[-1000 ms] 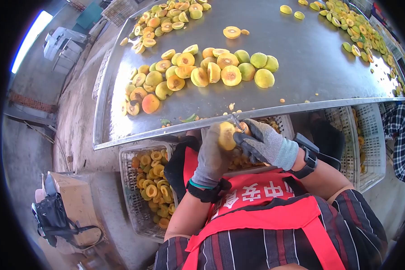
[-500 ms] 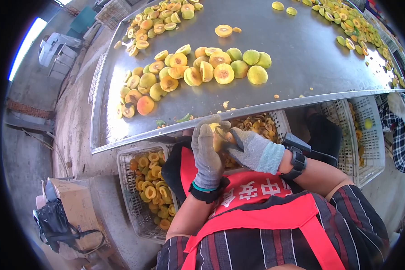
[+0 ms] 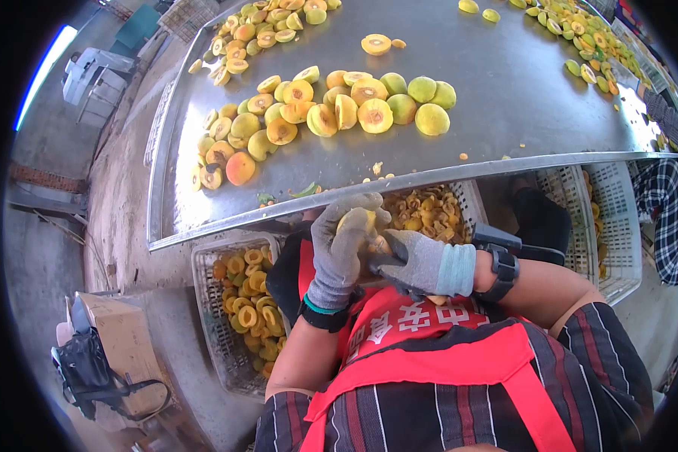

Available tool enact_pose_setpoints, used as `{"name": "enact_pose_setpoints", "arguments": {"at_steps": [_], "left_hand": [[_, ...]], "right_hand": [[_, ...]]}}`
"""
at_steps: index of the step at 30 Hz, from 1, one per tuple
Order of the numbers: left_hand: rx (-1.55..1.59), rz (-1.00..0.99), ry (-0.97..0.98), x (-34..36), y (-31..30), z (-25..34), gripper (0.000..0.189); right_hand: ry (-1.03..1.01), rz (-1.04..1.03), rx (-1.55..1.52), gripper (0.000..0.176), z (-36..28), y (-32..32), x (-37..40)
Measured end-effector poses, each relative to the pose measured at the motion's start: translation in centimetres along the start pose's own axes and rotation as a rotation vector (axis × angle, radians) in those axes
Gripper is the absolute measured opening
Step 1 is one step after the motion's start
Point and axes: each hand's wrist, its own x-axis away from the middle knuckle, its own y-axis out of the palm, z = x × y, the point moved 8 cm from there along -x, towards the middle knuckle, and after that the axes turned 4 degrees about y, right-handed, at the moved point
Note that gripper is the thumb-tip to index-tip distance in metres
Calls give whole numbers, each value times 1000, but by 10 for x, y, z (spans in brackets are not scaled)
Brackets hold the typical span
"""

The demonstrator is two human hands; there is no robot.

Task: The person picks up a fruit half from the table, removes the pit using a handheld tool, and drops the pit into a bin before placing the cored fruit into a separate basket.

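Note:
My left hand [image 3: 339, 245], in a grey glove, is closed around a yellow fruit piece [image 3: 360, 220] just below the table's front edge. My right hand [image 3: 418, 262], also gloved, is curled against it from the right, its fingers wrapped round something too hidden to name. Beyond both hands, halved and whole yellow-green fruits [image 3: 375, 116] lie in a cluster on the metal table [image 3: 279, 177]. Small fruit bits and a green leaf [image 3: 307, 190] rest near the edge.
A crate of fruit halves [image 3: 203, 301] stands at the lower left, and another crate [image 3: 471, 203] is under the table edge. More crates [image 3: 618, 226] are at the right, beside a person in a checked sleeve [image 3: 659, 248]. A cardboard box [image 3: 124, 331] stands far left.
My left hand has shifted slightly left and up, and my right hand has turned and lowered a little. At the far right, the other person's arm has reached over the table.

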Motion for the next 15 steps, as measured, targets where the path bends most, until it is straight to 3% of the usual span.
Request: {"name": "enact_pose_setpoints", "arguments": {"at_steps": [1, 2, 6, 8, 9, 11, 12, 14, 15], "left_hand": [[-42, 15, -21, -1, -1, -3, 25], [-84, 29, -42, -2, -1, -5, 29], [-75, 89, -151, -1, -3, -14, 32], [-69, 76, -148, -1, 1, -11, 32], [-66, 59, -139, -3, 2, -9, 31], [-186, 48, -187, -8, -4, -18, 32], [-308, 31, -237, -8, -6, -24, 32], [-271, 49, -220, -8, -2, -22, 32], [-233, 73, -209, -7, -2, -22, 33]], "right_hand": [[-272, 199, 246, 37, -20, -8, 4], [-143, 231, 349, 32, -9, -13, 6], [-253, 194, 271, 29, -9, -13, 1], [266, -158, -184, 29, 7, 1, 8], [267, -158, -182, 29, 18, 3, 2], [-331, 123, 225, 27, 5, -7, -9], [-331, 124, 223, 27, 2, -5, -6], [-138, 77, 167, 22, 6, -5, -4], [-136, 76, 167, 22, 2, -8, 0]]}}
